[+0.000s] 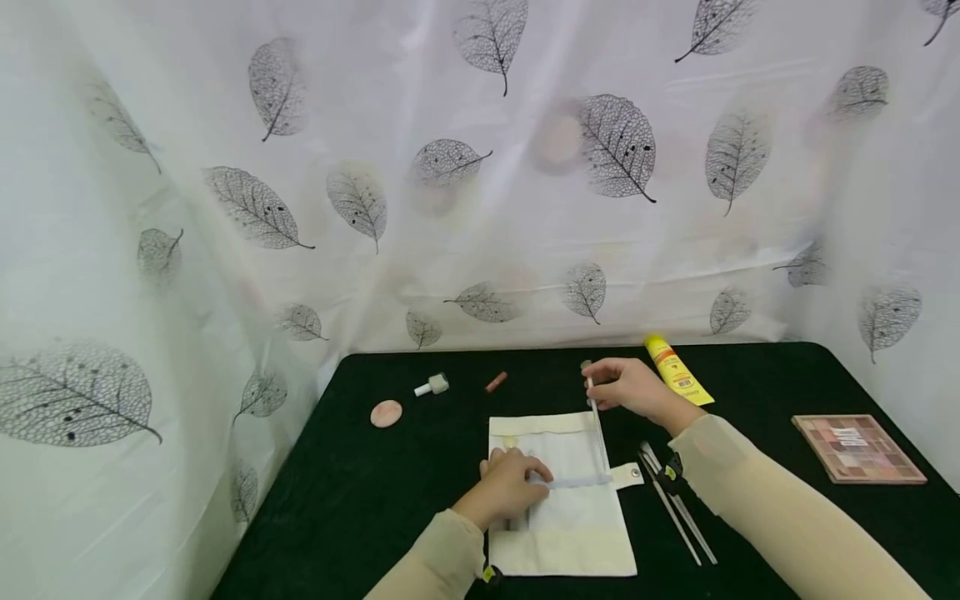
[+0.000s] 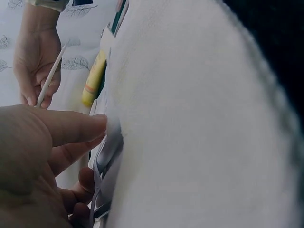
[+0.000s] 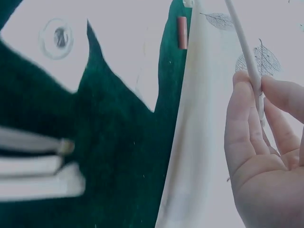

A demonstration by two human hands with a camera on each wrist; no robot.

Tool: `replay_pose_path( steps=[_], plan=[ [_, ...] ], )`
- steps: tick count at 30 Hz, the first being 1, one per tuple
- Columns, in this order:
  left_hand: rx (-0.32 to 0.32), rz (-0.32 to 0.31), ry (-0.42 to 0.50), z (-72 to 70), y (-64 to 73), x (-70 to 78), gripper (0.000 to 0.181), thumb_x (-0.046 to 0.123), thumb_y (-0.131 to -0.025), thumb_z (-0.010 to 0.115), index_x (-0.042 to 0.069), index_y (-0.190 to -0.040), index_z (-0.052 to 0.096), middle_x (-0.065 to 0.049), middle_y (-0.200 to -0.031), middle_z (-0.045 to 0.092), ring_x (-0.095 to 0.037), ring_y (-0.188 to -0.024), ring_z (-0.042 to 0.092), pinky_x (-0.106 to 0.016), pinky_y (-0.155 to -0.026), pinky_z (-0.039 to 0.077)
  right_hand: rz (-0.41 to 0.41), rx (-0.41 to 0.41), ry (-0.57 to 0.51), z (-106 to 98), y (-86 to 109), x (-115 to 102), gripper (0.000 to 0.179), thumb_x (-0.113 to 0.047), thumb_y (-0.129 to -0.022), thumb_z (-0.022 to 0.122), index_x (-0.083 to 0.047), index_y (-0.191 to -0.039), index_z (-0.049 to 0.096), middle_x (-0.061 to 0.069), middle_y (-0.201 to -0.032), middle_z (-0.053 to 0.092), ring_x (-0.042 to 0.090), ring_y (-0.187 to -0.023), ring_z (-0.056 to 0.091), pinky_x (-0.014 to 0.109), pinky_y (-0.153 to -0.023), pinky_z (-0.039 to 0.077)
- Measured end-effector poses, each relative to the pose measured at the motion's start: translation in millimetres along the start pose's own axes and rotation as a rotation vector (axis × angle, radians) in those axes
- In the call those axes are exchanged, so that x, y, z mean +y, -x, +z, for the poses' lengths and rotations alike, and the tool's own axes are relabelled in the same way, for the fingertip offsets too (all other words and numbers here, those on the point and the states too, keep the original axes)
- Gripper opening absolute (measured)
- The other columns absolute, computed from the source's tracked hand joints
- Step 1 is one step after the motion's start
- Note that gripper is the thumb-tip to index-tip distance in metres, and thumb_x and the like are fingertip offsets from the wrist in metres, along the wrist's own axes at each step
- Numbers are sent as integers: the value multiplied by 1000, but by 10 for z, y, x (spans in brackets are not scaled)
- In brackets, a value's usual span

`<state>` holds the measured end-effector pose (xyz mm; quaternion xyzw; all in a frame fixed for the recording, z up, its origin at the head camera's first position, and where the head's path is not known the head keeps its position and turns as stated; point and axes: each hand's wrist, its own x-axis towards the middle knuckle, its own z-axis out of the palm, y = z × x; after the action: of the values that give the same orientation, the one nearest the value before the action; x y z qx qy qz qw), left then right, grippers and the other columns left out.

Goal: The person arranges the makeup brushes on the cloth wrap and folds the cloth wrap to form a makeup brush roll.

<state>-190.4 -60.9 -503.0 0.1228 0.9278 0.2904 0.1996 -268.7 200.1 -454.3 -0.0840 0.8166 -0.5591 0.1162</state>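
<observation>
- Left: the bare left hand [image 1: 513,483], fingers bent, seems to pinch the lavender band across a rectangular cream fabric pouch [image 1: 566,543], unfolded on the dark green cloth [image 1: 360,508].
- Centre right: a slim white stick [image 1: 594,406] (probably a brush) slants above the pouch's right side; pocketing looks underway, calling for careful aim.
- Right: the bare right hand [image 1: 626,385], arm extended, pinches it between fingertips.

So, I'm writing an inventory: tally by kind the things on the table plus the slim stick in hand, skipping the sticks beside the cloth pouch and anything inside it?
Cloth pouch: 1
Slim stick in the right hand: 1
Yellow tube: 1
Palette: 1
Small bottle: 1
Round pink disc: 1
Small reddish cylinder: 1
Total: 7
</observation>
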Motion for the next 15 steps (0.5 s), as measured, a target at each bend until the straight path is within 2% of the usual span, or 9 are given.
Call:
replay_pose_path(
  steps=[3,9,15],
  plan=[
    [4,-5,2,10,2,-2,5,28,-89,76,31,-92,76,3,-85,51,-21,-90,38,-43,-78,28,-2,-10,0,90,-51,-5,43,-7,-93,69,6,-132,57,17,-110,65,23,-89,70,38,-79,59],
    [-1,-17,16,19,-7,-29,5,29,-89,76,32,-91,74,4,-86,51,-20,-91,38,-43,-79,28,20,-30,-20,292,-191,-5,50,-5,-92,70,5,-138,53,23,-116,63,22,-89,71,36,-78,59],
    [-6,7,28,-1,-19,-39,4,29,-89,75,32,-92,74,5,-88,52,-21,-92,39,-44,-79,28,32,-1,0,453,-306,-15,49,-3,-92,70,3,-137,53,24,-121,61,21,-83,70,35,-73,59]
  ],
)
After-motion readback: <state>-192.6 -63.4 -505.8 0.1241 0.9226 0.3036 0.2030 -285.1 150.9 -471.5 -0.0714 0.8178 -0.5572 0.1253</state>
